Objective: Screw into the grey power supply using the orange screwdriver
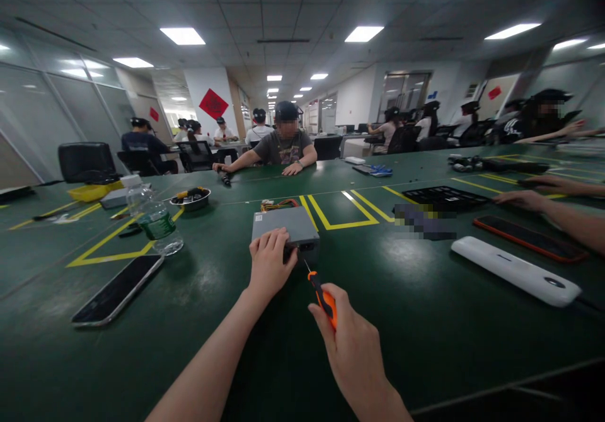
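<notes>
A grey computer power supply (302, 223) lies on the green table, a bundle of coloured wires (280, 204) coming out behind it. My left hand (270, 258) grips its near left part, fingers over the top and thumb down at the front face by the power socket. In my right hand (347, 327) is a screwdriver (326, 299) with an orange and black handle, held in closed fingers. Its thin shaft points up and forward at the front face of the power supply. Whether the tip touches the face or a screw, I cannot tell.
Left stand a water bottle (158, 220), a phone (118, 291) and a metal bowl (190, 199) of tools. Right lie a white power bank-like device (515, 271), an orange-edged phone (529, 238) and a black tray (444, 196). A co-worker (286, 142) sits opposite; another person's hands (524, 200) rest right.
</notes>
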### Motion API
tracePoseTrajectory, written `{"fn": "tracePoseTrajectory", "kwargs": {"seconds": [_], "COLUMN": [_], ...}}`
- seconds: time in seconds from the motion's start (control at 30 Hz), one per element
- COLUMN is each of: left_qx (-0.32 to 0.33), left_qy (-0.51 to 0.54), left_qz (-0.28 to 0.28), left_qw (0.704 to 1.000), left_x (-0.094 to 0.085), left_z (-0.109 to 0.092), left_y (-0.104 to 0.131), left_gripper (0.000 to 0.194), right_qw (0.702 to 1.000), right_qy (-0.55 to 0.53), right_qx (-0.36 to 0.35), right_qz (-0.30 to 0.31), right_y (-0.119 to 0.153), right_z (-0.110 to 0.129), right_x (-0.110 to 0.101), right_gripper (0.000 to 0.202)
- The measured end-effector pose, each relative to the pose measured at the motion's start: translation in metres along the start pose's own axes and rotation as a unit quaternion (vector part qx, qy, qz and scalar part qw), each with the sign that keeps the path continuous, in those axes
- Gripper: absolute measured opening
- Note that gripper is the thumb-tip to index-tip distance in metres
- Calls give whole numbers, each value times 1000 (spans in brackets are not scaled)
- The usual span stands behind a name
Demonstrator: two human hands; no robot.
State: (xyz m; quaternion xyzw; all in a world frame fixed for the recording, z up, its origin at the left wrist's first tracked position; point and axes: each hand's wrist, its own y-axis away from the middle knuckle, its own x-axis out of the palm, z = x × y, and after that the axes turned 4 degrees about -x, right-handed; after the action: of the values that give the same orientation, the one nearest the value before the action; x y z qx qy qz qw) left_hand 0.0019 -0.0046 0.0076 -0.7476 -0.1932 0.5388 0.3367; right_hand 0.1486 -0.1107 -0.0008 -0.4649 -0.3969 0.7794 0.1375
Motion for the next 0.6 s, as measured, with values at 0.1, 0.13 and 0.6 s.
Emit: {"fn": "tracePoseTrajectory", "kwargs": {"seconds": [0.1,0.13,0.6], "left_qx": [-1,-2,-5], "left_qy": [3,4,0], "left_qz": [1,1,7], "left_qw": [1000,1000,1000], "left_x": [0,0,1], "left_z": [0,0,3], "left_y": [0,0,0], "left_gripper": [23,23,23], "right_qw": [1000,999,996], "right_qy": [-4,-9,-76], "right_qx": [-22,-25,29], "right_qz": [18,21,-35], "right_y": [2,3,9], "right_z": [3,4,-17], "right_x": [0,1,-15], "right_gripper": [42,41,20]}}
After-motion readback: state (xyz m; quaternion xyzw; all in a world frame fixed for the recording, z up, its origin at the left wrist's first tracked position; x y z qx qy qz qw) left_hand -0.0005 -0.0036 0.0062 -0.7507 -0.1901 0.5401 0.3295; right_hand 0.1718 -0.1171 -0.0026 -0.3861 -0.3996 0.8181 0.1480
